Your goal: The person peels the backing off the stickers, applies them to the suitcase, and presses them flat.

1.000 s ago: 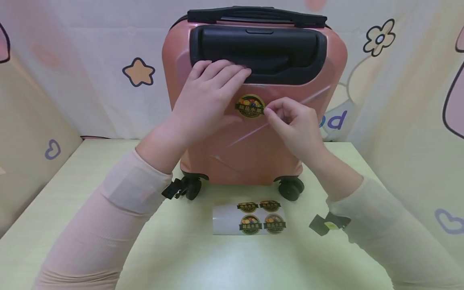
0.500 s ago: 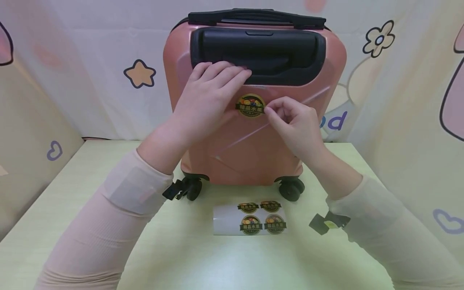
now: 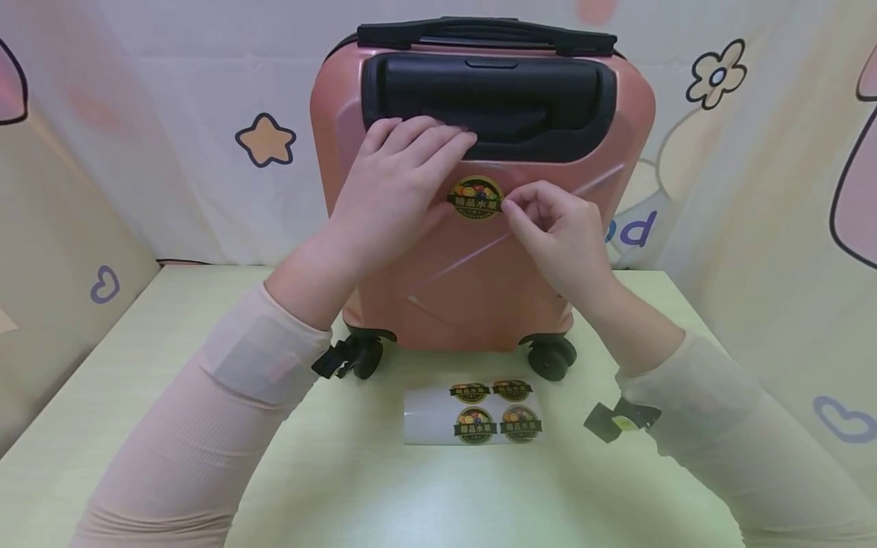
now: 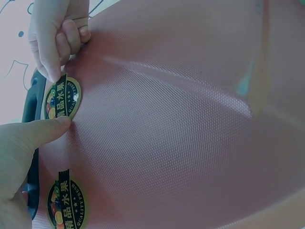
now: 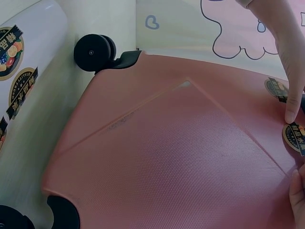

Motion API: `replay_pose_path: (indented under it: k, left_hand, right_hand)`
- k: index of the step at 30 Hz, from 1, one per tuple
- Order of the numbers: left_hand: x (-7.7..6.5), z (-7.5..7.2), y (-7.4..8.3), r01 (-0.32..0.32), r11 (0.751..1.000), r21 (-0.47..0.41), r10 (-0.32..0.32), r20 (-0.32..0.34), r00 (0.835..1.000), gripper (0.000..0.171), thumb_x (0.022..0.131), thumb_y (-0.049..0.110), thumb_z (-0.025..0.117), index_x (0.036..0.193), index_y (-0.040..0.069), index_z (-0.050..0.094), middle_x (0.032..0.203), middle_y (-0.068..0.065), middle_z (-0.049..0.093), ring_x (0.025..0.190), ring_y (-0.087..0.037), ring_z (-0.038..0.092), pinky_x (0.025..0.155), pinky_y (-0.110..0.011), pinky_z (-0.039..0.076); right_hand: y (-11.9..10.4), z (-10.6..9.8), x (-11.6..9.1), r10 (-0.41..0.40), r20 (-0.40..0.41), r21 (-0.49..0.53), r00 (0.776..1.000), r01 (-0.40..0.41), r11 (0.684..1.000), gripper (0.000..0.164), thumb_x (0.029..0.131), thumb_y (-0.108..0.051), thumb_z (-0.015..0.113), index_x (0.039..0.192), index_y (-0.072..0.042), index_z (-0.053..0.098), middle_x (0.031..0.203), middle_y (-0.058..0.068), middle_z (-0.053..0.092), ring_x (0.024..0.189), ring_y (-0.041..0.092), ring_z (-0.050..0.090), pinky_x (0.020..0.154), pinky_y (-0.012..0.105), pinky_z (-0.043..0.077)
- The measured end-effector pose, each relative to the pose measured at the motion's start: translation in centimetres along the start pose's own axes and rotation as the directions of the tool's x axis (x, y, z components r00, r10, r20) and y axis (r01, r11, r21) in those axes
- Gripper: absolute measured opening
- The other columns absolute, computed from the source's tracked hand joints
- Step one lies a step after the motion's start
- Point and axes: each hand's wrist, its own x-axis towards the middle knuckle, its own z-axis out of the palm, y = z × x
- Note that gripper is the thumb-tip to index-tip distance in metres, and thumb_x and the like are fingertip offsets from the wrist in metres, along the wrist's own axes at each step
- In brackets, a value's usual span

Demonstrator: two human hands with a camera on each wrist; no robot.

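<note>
A pink suitcase with black handles and wheels stands upright in the head view. On its front is a round fruit sticker with a dark banner. My right hand pinches the banner's right end between thumb and index finger. My left hand lies against the suitcase, fingers extended to the lower rim of the black handle recess. Its thumb touches the sticker's opposite end in the left wrist view. A second, similar sticker shows there on the suitcase; in the head view the left hand hides it.
A white sticker sheet, curved like a roll, lies on the pale table before the suitcase, several stickers showing. Black wheels stand behind it. A patterned cloth hangs behind and at both sides.
</note>
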Motion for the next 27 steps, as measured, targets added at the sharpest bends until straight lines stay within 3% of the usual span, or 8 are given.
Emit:
replay_pose_path:
  k: [27]
  left_hand:
    - [0.08, 0.22, 0.25, 0.033, 0.999, -0.015, -0.033, -0.024, 0.999, 0.054, 0.084, 0.024, 0.070, 0.133, 0.011, 0.052, 0.130, -0.005, 0.054, 0.124, -0.022, 0.040, 0.107, -0.039, 0.022]
  right_hand:
    - [-0.01, 0.11, 0.07, -0.004, -0.009, -0.002, 1.000, 0.004, 1.000, 0.017, 0.090, -0.019, 0.063, 0.094, -0.003, 0.067, 0.060, 0.006, 0.050, 0.054, 0.014, 0.042, 0.050, 0.024, 0.033]
